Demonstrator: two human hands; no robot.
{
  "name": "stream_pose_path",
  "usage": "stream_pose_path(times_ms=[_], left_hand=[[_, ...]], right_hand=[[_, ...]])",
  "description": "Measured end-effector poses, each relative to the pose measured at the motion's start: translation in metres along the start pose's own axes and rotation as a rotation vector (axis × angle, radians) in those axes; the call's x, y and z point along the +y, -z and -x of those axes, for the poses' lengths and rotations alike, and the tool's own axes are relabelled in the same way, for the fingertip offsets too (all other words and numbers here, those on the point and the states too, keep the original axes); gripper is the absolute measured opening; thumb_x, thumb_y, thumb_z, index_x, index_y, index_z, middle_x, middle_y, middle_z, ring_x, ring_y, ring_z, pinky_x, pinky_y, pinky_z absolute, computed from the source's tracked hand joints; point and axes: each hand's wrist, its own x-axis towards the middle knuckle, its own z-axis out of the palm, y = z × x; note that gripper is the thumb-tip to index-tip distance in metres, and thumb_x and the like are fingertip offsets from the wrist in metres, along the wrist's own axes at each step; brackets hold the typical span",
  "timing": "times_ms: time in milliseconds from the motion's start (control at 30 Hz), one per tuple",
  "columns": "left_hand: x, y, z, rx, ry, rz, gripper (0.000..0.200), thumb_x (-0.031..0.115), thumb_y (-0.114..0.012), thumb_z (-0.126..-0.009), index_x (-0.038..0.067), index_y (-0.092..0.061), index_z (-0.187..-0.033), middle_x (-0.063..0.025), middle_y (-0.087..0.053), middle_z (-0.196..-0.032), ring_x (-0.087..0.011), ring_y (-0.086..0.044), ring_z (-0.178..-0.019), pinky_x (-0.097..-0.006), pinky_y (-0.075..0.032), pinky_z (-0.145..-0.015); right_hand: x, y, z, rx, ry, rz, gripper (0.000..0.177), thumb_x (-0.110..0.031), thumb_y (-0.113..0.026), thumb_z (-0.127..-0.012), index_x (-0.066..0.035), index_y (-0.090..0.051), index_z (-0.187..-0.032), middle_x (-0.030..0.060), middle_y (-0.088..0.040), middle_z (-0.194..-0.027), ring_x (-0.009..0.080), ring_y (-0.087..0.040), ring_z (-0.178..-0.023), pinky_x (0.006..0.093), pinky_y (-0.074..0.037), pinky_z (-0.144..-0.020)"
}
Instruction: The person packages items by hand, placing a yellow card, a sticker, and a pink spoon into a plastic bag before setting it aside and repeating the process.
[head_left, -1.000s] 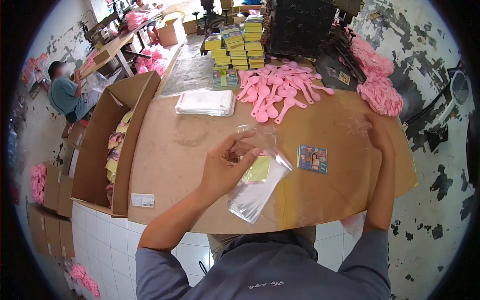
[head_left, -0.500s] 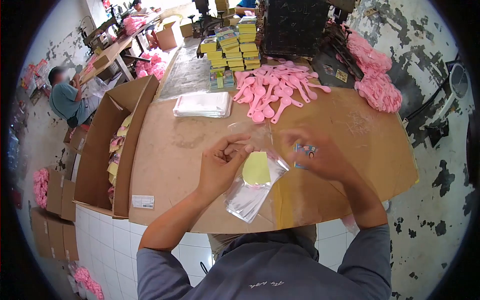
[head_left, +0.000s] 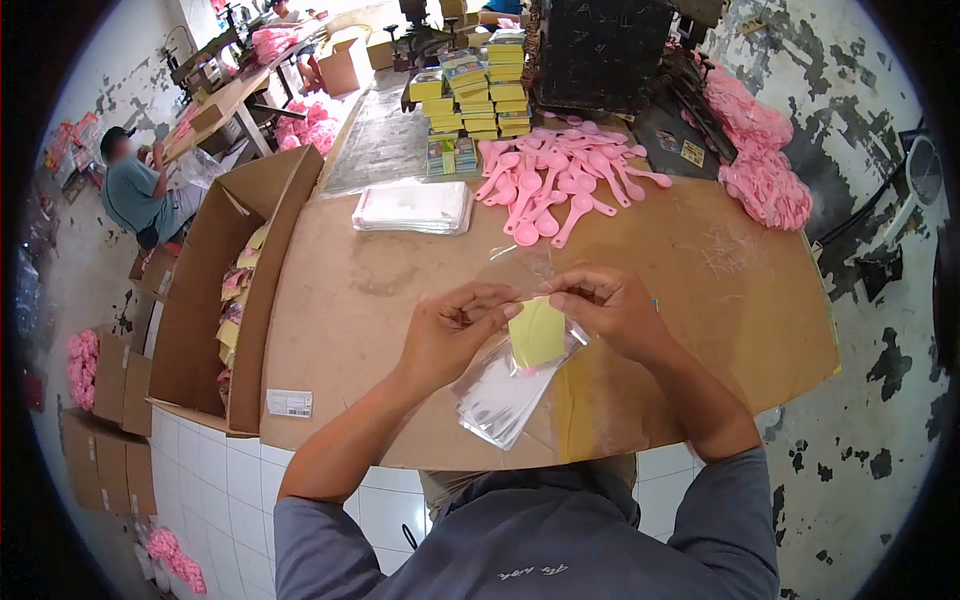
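Head view shows a person at a cardboard-covered worktop [head_left: 380, 290] with both hands meeting over a clear plastic bag [head_left: 505, 390] that lies slanting near the front edge, its mouth pointing away from the body. The step in hand appears to be filling the bag: a yellow card [head_left: 537, 333] sits in or at the bag's mouth, though the film's glare hides how far in it is. The left hand [head_left: 450, 335] is closed in a pinch, thumb and forefinger on the bag's mouth by the card's upper left corner. The right hand [head_left: 610, 310] is likewise closed, its fingertips gripping the card's upper right edge. The next move probably calls for holding the film apart with the left while the right eases the card down squarely, so that a corner does not snag on the thin plastic. The card is plain pale yellow, flat and roughly square; the bag is glossy, crinkled and long, its lower end empty. Beyond the hands lie a stack of flat clear bags [head_left: 413, 207] and a heap of pink plastic spoons [head_left: 555, 185], both well apart from the work. An open cardboard box [head_left: 200, 300] stands at the worktop's left side.
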Motion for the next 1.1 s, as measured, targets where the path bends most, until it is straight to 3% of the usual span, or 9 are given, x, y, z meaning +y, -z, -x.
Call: stream_pose_path(times_ms=[100,400,600,700,800,933,1000,1100], left_hand=[[-0.008,0.003,-0.001,0.017,0.010,0.019,0.022,0.003,-0.070,-0.096,-0.004,-0.070,-0.117,-0.0108,-0.074,-0.112,-0.0138,-0.070,-0.101,-0.0283,-0.061,-0.082],[-0.016,0.013,-0.002,-0.037,-0.089,-0.111,0.020,-0.002,-0.063,-0.099,-0.004,-0.072,-0.116,-0.0089,-0.075,-0.109,-0.0118,-0.070,-0.099,-0.0250,-0.058,-0.085],[-0.018,0.017,-0.005,-0.058,-0.085,-0.044,0.020,-0.001,-0.066,-0.097,-0.002,-0.074,-0.115,-0.0087,-0.076,-0.107,-0.0094,-0.069,-0.094,-0.0227,-0.057,-0.080],[-0.017,0.013,-0.005,-0.017,-0.031,-0.050,0.020,0.000,-0.069,-0.095,-0.003,-0.074,-0.114,-0.0085,-0.076,-0.104,-0.0084,-0.069,-0.088,-0.0217,-0.057,-0.076],[-0.019,0.008,-0.006,0.024,0.024,-0.057,0.019,0.000,-0.071,-0.094,-0.003,-0.073,-0.113,-0.0073,-0.076,-0.101,-0.0074,-0.069,-0.084,-0.0211,-0.056,-0.074],[-0.023,0.009,-0.008,0.050,0.069,0.006,0.020,0.001,-0.073,-0.093,-0.002,-0.071,-0.113,-0.0062,-0.075,-0.099,-0.0065,-0.068,-0.081,-0.0204,-0.055,-0.071],[-0.020,0.008,-0.008,0.061,0.028,0.025,0.022,0.001,-0.073,-0.093,-0.001,-0.070,-0.115,-0.0051,-0.075,-0.098,-0.0061,-0.068,-0.083,-0.0198,-0.054,-0.070],[-0.013,0.006,-0.007,0.095,-0.028,0.056,0.023,0.003,-0.073,-0.094,0.000,-0.069,-0.117,-0.0034,-0.073,-0.096,-0.0059,-0.067,-0.083,-0.0199,-0.052,-0.068]], right_hand=[[-0.001,-0.001,0.000,0.059,-0.030,-0.114,0.021,-0.006,-0.069,-0.096,0.004,-0.072,-0.114,0.0040,-0.071,-0.089,0.0049,-0.062,-0.073,0.0229,-0.050,-0.065],[0.011,0.013,0.001,-0.003,0.045,-0.087,0.017,-0.003,-0.066,-0.095,0.002,-0.074,-0.110,0.0056,-0.072,-0.100,0.0088,-0.066,-0.085,0.0250,-0.053,-0.077],[0.001,0.017,0.004,-0.047,0.006,-0.028,0.015,0.001,-0.064,-0.093,0.003,-0.075,-0.104,0.0057,-0.069,-0.101,0.0091,-0.064,-0.087,0.0246,-0.051,-0.076],[-0.002,0.013,0.004,-0.021,-0.034,-0.052,0.015,-0.003,-0.068,-0.094,0.003,-0.075,-0.106,0.0045,-0.069,-0.096,0.0079,-0.063,-0.081,0.0242,-0.050,-0.071],[0.015,0.012,0.002,-0.048,0.057,-0.025,0.018,-0.002,-0.070,-0.093,0.003,-0.072,-0.110,0.0036,-0.068,-0.094,0.0082,-0.062,-0.083,0.0238,-0.050,-0.073],[0.016,0.008,0.000,-0.074,0.030,-0.145,0.035,-0.001,-0.072,-0.091,0.003,-0.063,-0.124,0.0016,-0.065,-0.097,0.0078,-0.060,-0.087,0.0238,-0.049,-0.078],[0.014,0.002,0.002,-0.069,0.083,-0.149,0.041,0.000,-0.073,-0.090,0.002,-0.058,-0.129,0.0008,-0.063,-0.099,0.0077,-0.059,-0.090,0.0244,-0.049,-0.080],[0.020,0.005,0.002,-0.166,-0.026,-0.060,0.044,0.000,-0.073,-0.090,0.002,-0.056,-0.131,0.0004,-0.062,-0.100,0.0076,-0.058,-0.090,0.0247,-0.048,-0.080]])
